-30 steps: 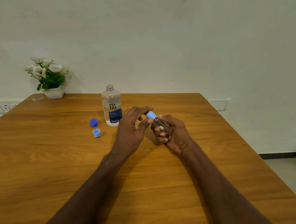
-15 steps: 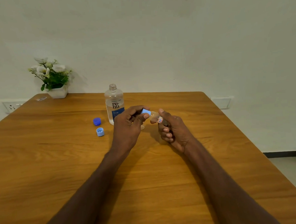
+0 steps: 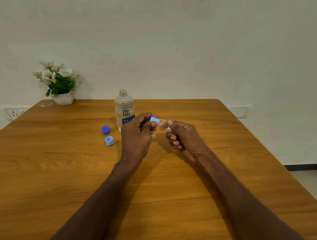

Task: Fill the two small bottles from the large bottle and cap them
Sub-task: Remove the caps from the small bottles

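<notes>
Filling most of the view, the wooden desk point(image 3: 66, 177) runs back to a pale wall, its far edge just behind the large bottle and its right edge slanting down toward the floor; broad bare wood lies in front of the arms and out to the left. A potted plant point(image 3: 60, 83) with white flowers sits at the far left corner, well apart from the work. The large bottle point(image 3: 124, 110) stands upright and uncapped near the middle of the far side, part full of clear liquid, just behind the left hand.

Both arms reach forward from the near edge and meet above the desk in front of that bottle. The left hand point(image 3: 136, 136) has its fingers curled, thumb and fingertips pinching a light blue cap point(image 3: 154, 119) that sits on the neck of a small bottle point(image 3: 163, 124). The right hand point(image 3: 183, 138) grips the small bottle's body, fingers wrapped round it — the bottle is tilted over, neck pointing left toward the left hand, and held off the desk.

Left of the large bottle two loose caps lie on the wood: a dark blue cap point(image 3: 105, 129), and nearer, a light blue one point(image 3: 109, 140) lying open side up — apart from each other and from the hands.
</notes>
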Available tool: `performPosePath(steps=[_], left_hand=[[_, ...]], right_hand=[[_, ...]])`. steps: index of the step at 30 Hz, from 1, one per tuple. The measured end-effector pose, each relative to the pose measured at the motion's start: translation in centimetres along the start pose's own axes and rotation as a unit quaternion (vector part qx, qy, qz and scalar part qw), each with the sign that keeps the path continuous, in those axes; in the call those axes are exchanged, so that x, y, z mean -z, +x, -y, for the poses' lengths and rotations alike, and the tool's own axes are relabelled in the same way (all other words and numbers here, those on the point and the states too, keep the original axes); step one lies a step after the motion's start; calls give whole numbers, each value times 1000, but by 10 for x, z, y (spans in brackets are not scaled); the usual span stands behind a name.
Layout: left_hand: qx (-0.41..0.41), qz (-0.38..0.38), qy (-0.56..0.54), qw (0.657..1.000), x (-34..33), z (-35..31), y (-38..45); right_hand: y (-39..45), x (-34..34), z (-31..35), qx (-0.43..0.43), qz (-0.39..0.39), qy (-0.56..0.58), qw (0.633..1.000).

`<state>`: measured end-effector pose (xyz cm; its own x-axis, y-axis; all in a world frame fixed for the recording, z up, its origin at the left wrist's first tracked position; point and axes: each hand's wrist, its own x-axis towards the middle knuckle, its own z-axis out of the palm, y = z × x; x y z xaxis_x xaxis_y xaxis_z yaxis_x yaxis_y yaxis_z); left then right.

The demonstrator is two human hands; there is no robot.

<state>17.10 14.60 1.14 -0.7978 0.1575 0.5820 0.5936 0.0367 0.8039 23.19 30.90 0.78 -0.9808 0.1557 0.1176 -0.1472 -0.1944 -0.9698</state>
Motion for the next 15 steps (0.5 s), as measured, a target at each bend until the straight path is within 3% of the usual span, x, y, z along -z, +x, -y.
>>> performPosePath(steps=[3,8,15], left_hand=[[4,4,-12,1000,0,0,0],[-122,54,103,986,2,-2,1],[-98,152,178,967,5,4,4]], right_hand=[[-2,-2,1,15,-10,-24,1000],[-2,-8,4,-4,-62,-26,998],[-3,-12,2,16,-88,-26,996]])
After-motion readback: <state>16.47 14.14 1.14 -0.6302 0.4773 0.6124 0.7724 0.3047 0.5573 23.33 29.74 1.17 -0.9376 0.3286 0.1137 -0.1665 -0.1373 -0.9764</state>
